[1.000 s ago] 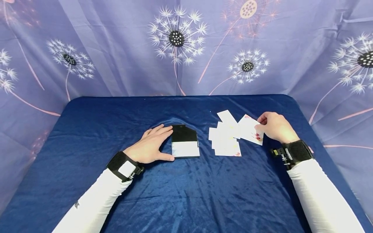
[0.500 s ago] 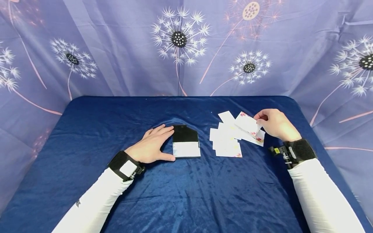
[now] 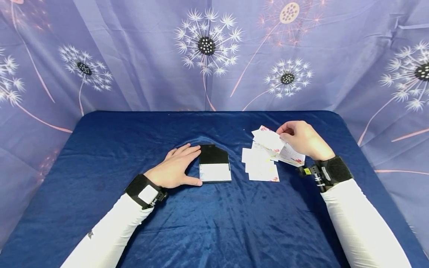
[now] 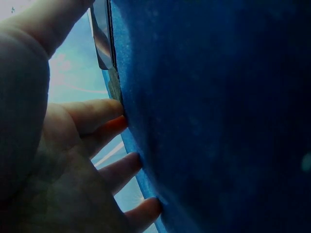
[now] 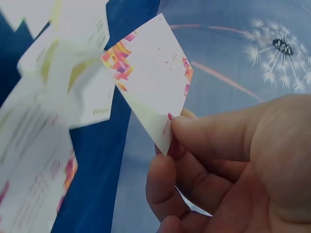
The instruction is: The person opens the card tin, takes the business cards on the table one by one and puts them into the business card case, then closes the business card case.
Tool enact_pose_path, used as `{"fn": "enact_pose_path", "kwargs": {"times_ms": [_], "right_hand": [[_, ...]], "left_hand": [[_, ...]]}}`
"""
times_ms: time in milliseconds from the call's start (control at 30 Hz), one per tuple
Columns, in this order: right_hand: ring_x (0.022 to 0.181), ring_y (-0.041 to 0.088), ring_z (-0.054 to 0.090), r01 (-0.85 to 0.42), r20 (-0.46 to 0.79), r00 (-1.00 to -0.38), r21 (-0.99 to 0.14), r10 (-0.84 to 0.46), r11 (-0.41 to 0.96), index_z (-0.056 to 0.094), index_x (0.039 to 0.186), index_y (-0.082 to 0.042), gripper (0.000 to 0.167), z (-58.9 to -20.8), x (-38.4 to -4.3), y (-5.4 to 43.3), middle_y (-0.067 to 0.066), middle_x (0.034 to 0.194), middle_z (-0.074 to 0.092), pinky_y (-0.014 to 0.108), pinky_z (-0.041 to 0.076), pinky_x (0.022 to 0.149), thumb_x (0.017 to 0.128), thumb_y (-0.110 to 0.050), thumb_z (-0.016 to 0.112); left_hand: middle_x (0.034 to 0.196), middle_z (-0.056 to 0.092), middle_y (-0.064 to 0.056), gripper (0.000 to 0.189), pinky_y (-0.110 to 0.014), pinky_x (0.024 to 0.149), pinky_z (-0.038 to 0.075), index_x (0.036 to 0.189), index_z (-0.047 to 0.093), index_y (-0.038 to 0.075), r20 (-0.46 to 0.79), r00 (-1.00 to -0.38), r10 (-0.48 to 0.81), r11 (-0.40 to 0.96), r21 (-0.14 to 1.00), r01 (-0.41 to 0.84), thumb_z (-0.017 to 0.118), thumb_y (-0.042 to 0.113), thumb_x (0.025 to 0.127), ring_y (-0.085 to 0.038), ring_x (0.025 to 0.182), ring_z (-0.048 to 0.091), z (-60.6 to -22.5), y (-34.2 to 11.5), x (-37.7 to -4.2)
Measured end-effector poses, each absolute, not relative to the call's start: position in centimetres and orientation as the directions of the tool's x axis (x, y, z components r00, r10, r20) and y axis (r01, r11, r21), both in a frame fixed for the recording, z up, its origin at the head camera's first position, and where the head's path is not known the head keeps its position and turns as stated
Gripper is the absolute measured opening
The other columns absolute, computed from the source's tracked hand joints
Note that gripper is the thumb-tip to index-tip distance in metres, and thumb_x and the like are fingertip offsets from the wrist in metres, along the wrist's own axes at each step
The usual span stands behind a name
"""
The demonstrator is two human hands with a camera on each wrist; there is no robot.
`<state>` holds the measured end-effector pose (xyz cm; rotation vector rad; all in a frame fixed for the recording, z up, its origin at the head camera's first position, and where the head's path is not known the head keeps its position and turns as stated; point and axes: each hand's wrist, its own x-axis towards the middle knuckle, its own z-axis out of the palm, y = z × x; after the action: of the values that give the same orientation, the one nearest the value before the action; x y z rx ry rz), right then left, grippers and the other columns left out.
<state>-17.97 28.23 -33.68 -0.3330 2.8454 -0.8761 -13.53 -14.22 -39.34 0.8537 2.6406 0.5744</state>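
The open case (image 3: pixel 215 172) is my landmark, its black flap (image 3: pixel 212 155) lying back on the far side of the silvery-white part. My left hand (image 3: pixel 172 169) is just left of the case, its fingers straight and spread, grasping nothing; the thumb tip meets the near left corner and my index fingertip is by the flap's left edge. To the right of the case and a little farther off, my right hand (image 3: pixel 306 139) pinches a card (image 3: pixel 269 139) by one corner between thumb and fingers, bending it slightly there. That card is tilted, with pink and orange patterning at its corners. Between the case and my right hand, the loose cards (image 3: pixel 260 169) lie overlapping, partly beneath the held one, and another card (image 3: pixel 292 155) sticks out on the side away from the case. Blue cloth (image 3: pixel 214 223) spreads under and around the case.
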Motion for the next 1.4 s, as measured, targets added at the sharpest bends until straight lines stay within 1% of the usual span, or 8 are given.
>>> {"fn": "enact_pose_path", "kwargs": {"times_ms": [233, 633, 1000, 1133, 1300, 1400], "right_hand": [[0.083, 0.024, 0.061, -0.212, -0.055, -0.953, -0.584, -0.298, 0.783, 0.074, 0.113, -0.005, 0.018, -33.7, -18.3, 26.1, 0.01, 0.099, 0.073, 0.038, 0.047, 0.076, 0.108, -0.012, 0.058], [0.084, 0.024, 0.064, -0.245, -0.059, -0.933, -0.621, -0.355, 0.745, 0.074, 0.108, -0.005, 0.016, -34.4, -19.5, 21.6, 0.009, 0.096, 0.073, 0.038, 0.049, 0.078, 0.106, -0.008, 0.058], [0.08, 0.021, 0.059, -0.344, -0.002, -0.9, -0.608, -0.435, 0.715, 0.077, 0.103, -0.007, 0.016, -35.1, -19.8, 17.0, 0.004, 0.091, 0.071, 0.038, 0.047, 0.078, 0.105, -0.005, 0.061], [0.082, 0.02, 0.061, -0.373, 0.007, -0.883, -0.616, -0.469, 0.693, 0.078, 0.104, -0.007, 0.017, -35.6, -19.8, 15.8, 0.003, 0.093, 0.073, 0.039, 0.049, 0.081, 0.104, -0.004, 0.061], [0.088, 0.02, 0.065, -0.373, -0.021, -0.868, -0.632, -0.496, 0.679, 0.078, 0.107, -0.007, 0.018, -36.2, -19.8, 14.6, 0.004, 0.099, 0.075, 0.041, 0.052, 0.085, 0.104, -0.003, 0.061], [0.09, 0.02, 0.066, -0.383, -0.029, -0.856, -0.634, -0.516, 0.672, 0.078, 0.108, -0.007, 0.017, -36.4, -19.9, 14.1, 0.004, 0.1, 0.075, 0.041, 0.053, 0.087, 0.105, -0.003, 0.062]], "left_hand": [[0.175, 0.025, -0.009, 0.104, -0.069, 0.123, 0.012, 0.168, 0.032, 0.008, -0.167, -0.776, 0.608, 0.745, 0.459, 0.484, 0.08, 0.058, 0.091, -0.037, 0.162, 0.01, -39.1, -14.1, -13.5], [0.175, 0.025, -0.009, 0.104, -0.069, 0.123, 0.013, 0.168, 0.032, 0.009, -0.163, -0.778, 0.607, 0.744, 0.461, 0.483, 0.08, 0.058, 0.091, -0.037, 0.162, 0.01, -39.3, -14.1, -13.5], [0.175, 0.025, -0.008, 0.104, -0.069, 0.123, 0.012, 0.168, 0.032, 0.009, -0.166, -0.778, 0.605, 0.746, 0.459, 0.482, 0.079, 0.06, 0.091, -0.036, 0.163, 0.01, -39.5, -14.2, -13.6], [0.175, 0.024, -0.008, 0.105, -0.069, 0.123, 0.012, 0.169, 0.031, 0.009, -0.168, -0.78, 0.602, 0.75, 0.455, 0.481, 0.079, 0.061, 0.09, -0.036, 0.163, 0.009, -39.7, -14.2, -13.6], [0.175, 0.024, -0.008, 0.107, -0.069, 0.123, 0.013, 0.169, 0.03, 0.008, -0.168, -0.783, 0.599, 0.752, 0.452, 0.479, 0.079, 0.061, 0.09, -0.037, 0.162, 0.01, -39.6, -14.2, -13.6], [0.175, 0.024, -0.009, 0.106, -0.069, 0.123, 0.013, 0.168, 0.03, 0.008, -0.17, -0.784, 0.597, 0.754, 0.452, 0.477, 0.079, 0.061, 0.09, -0.037, 0.162, 0.01, -39.6, -14.2, -13.7]]}}
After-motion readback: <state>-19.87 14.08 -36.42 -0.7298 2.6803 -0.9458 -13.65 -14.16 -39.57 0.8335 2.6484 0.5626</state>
